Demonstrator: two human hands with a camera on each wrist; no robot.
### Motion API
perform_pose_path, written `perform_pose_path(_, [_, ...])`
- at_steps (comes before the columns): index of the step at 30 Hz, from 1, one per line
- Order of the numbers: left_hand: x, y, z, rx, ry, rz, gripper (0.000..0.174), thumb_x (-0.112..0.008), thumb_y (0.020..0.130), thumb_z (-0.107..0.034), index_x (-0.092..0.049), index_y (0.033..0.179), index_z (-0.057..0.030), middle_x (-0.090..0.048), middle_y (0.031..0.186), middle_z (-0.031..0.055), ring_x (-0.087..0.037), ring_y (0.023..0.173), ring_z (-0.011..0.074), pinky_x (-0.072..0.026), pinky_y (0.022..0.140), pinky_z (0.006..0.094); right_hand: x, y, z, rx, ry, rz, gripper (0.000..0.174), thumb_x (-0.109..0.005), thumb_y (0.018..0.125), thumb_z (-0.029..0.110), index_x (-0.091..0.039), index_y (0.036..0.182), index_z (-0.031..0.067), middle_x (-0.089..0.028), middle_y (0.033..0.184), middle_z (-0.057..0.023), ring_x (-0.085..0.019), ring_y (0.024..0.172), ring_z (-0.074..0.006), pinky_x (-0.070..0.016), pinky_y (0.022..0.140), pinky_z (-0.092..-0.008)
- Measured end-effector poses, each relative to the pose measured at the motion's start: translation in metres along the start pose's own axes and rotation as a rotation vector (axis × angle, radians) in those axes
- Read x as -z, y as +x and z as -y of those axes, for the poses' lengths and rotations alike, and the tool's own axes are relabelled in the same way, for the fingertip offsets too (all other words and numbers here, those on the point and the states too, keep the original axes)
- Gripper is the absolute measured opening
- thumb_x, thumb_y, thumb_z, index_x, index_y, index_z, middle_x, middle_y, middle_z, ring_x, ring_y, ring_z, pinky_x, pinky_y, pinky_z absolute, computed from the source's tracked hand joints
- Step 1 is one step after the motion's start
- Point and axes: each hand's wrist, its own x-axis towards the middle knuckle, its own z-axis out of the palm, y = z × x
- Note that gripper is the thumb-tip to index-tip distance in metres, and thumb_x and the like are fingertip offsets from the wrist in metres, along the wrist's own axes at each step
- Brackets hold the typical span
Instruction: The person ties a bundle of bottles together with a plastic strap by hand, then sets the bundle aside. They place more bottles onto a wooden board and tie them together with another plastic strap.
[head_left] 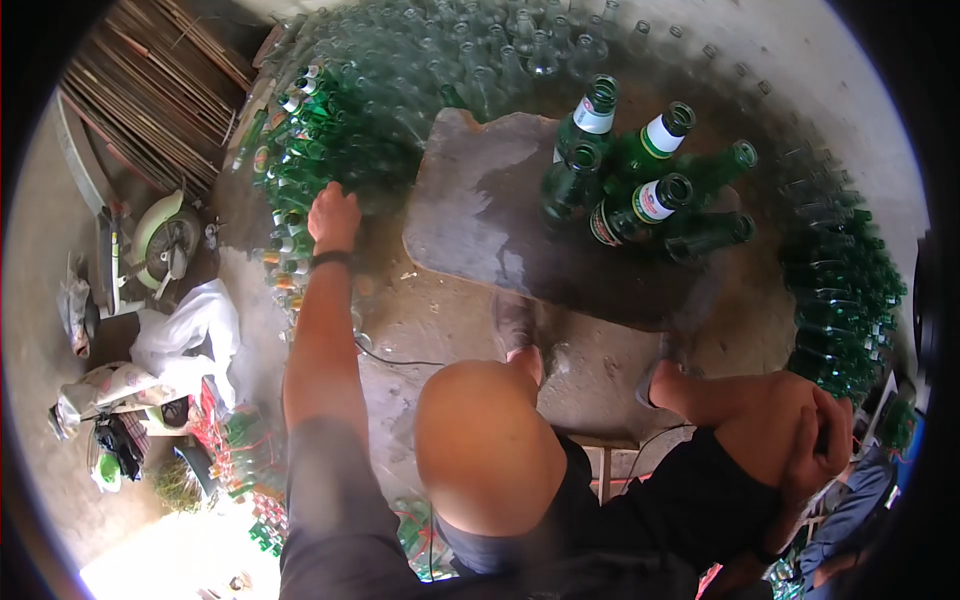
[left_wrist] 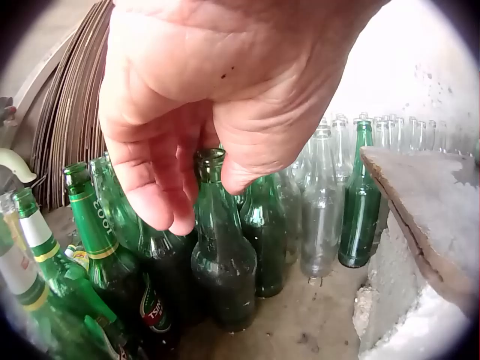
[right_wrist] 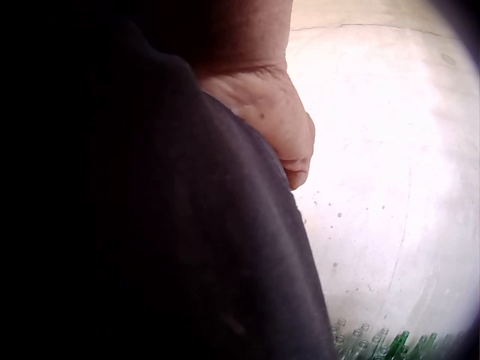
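Green bottle (left_wrist: 221, 270) stands upright on the floor in a crowd of other green and clear bottles (left_wrist: 322, 217), near the stone surface (left_wrist: 435, 217). The left hand (left_wrist: 202, 97) hangs over its mouth, fingers (left_wrist: 157, 195) on one side of the neck and thumb on the other (whether the grip actually pinches the glass, I cannot tell). The right hand (head_left: 818, 440) rests on the right knee, its grip relaxed and holding nothing. Labelled bottles (head_left: 640, 180) stand clustered on the surface.
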Motion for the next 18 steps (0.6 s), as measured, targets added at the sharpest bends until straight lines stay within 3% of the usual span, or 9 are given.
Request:
perform_pose_path(4, [-0.003,-0.015,0.008,-0.015,0.003,-0.056,0.034,-0.072,0.089,-0.031,-0.071,0.11,-0.0039,-0.073,0.106,0.0235,-0.069,0.104,0.0436,-0.0539,0.09,0.0532,-0.001,0.001,0.002,0.03,-0.02,-0.021,0.022,-0.064,0.091,-0.002,-0.071,0.111,-0.0035,-0.052,0.086,-0.0037,-0.048,0.076,-0.0116,-0.0361,0.066,-0.0246])
perform_pose_path(6, [0.01,-0.026,0.01,-0.003,-0.023,-0.074,0.034,-0.072,0.089,-0.031,-0.071,0.11,-0.0042,-0.074,0.104,0.0236,-0.069,0.102,0.0442,-0.0542,0.089,0.0534,-0.001,0.002,0.008,0.038,-0.016,-0.03,0.024,-0.066,0.085,-0.005,-0.072,0.108,-0.0034,-0.049,0.079,-0.0034,-0.047,0.071,-0.0132,-0.035,0.063,-0.0269])
perform_pose_path(9, [0.029,-0.044,0.017,-0.029,-0.076,-0.152,0.035,-0.071,0.088,-0.031,-0.073,0.111,-0.0052,-0.074,0.101,0.0235,-0.071,0.099,0.0444,-0.0547,0.088,0.0527,-0.001,0.001,0.011,0.032,0.0,-0.054,0.022,-0.067,0.086,-0.003,-0.072,0.108,-0.0024,-0.05,0.079,-0.0027,-0.046,0.069,-0.011,-0.0337,0.06,-0.0256])
perform_pose_path(15, [0.128,-0.102,0.0,-0.108,-0.06,-0.174,0.035,-0.069,0.086,-0.032,-0.076,0.107,-0.0045,-0.075,0.094,0.0215,-0.072,0.093,0.0423,-0.0563,0.087,0.0498,0.001,0.0,0.018,0.057,0.061,-0.088,0.019,-0.069,0.087,-0.004,-0.073,0.105,-0.0006,-0.05,0.077,-0.0017,-0.046,0.065,-0.0087,-0.0338,0.056,-0.0241])
perform_pose_path(18, [0.171,-0.13,-0.013,-0.177,-0.08,-0.205,0.034,-0.07,0.085,-0.03,-0.077,0.105,-0.0045,-0.076,0.089,0.0191,-0.074,0.088,0.0402,-0.0572,0.084,0.0481,0.003,-0.005,0.018,0.044,0.086,-0.103,0.018,-0.07,0.085,-0.005,-0.073,0.103,-0.0005,-0.051,0.077,-0.0029,-0.05,0.069,-0.0113,-0.0386,0.06,-0.0258])
